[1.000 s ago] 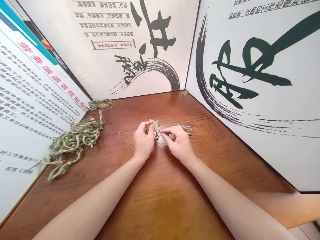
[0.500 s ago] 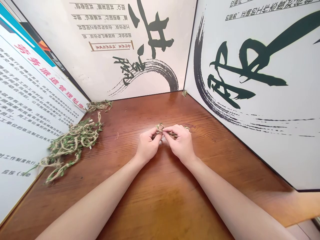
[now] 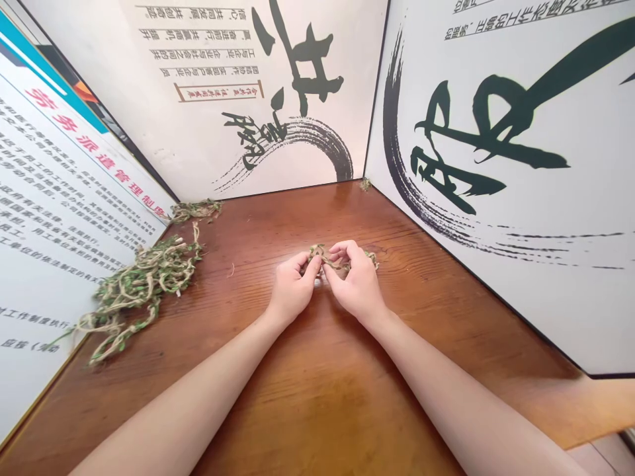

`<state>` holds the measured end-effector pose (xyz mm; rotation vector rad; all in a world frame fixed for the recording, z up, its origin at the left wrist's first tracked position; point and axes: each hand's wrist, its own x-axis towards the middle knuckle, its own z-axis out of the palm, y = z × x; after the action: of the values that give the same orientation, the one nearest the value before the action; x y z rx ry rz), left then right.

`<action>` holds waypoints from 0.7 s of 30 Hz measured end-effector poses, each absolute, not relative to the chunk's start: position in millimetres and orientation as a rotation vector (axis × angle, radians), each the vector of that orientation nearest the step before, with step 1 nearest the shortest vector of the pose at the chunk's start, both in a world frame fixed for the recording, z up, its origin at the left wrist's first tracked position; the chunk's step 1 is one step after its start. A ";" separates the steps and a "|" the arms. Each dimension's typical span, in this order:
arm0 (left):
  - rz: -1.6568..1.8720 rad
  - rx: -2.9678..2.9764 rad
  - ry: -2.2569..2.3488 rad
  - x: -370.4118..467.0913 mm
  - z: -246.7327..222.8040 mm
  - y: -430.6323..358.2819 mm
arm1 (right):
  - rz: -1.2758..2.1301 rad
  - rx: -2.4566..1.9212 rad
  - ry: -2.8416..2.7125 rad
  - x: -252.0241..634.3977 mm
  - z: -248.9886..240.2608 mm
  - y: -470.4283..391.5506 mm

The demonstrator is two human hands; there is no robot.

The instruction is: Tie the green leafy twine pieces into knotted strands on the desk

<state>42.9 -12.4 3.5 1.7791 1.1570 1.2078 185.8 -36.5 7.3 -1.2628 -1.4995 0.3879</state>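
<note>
My left hand (image 3: 292, 284) pinches a short piece of leafy twine (image 3: 318, 250), a tan cord with small green leaves, between thumb and fingers. Close beside it, my right hand (image 3: 361, 283) curls round the same twine. Its index finger is raised off the thumb, and the cord runs through the gap into the palm. A leafy end sticks out past the right hand's far side. Both hands rest low over the brown wooden table (image 3: 317, 390). Fingers hide part of the cord, so I cannot tell whether it is looped or knotted.
On the left lies a tangled pile of leafy twine (image 3: 149, 277), with a smaller bunch (image 3: 193, 210) behind it. A small leafy scrap (image 3: 366, 184) sits in the far corner. Printed boards (image 3: 317, 155) with large dark characters wall the table in at the back and sides.
My right index finger has lifted away from the thumb, opening a gap that shows more of the twine. My left hand has barely moved.
</note>
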 end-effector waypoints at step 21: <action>1.249 2.154 1.234 45.3 3.5 -14.5 | 1.157 -1.099 -1.088 182.7 9.6 -26.6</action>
<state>45.3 -14.5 3.5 2.1538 1.2341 1.2489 182.7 -26.6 9.6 -1.0991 -1.0881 1.1568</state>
